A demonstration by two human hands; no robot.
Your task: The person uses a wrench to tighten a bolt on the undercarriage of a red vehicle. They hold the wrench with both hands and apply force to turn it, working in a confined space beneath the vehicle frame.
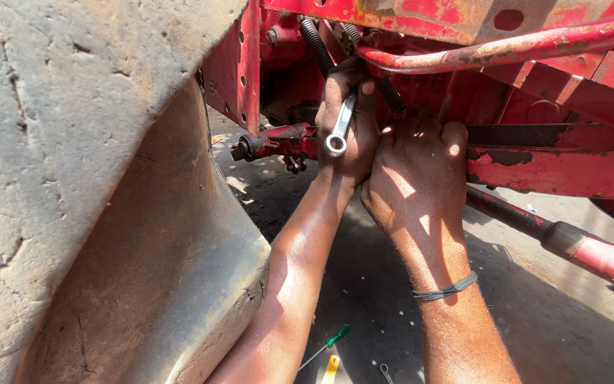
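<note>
Both hands are jammed up under the red frame (556,171) here, right next to each other. The left hand (346,124) is curled tight around a silver wrench (340,126), and the wrench's long axis runs nearly straight up and down, tilted a touch to the right at the top. Its ring end hangs free just below the fist, pointing back toward the wrist, while the top end disappears behind the fingers, so I can't tell what it's seated on (if anything). The right hand (417,171) sits touching the left one, on its right side and slightly lower, fingers folded in and pressed against the frame; whatever it's gripping is hidden behind the knuckles, can't say.

So relative to the wrench: the left hand is on it, the right hand is just beside it. A black ribbed hose (315,44) runs above and just left of the wrench, a curved red pipe (492,48) crosses above and to the right, and a stubby red rod end (264,144) pokes out to its left. Well left is the big tyre (72,178). Way below the wrench, on the ground, lies a green-handled screwdriver (330,343).
</note>
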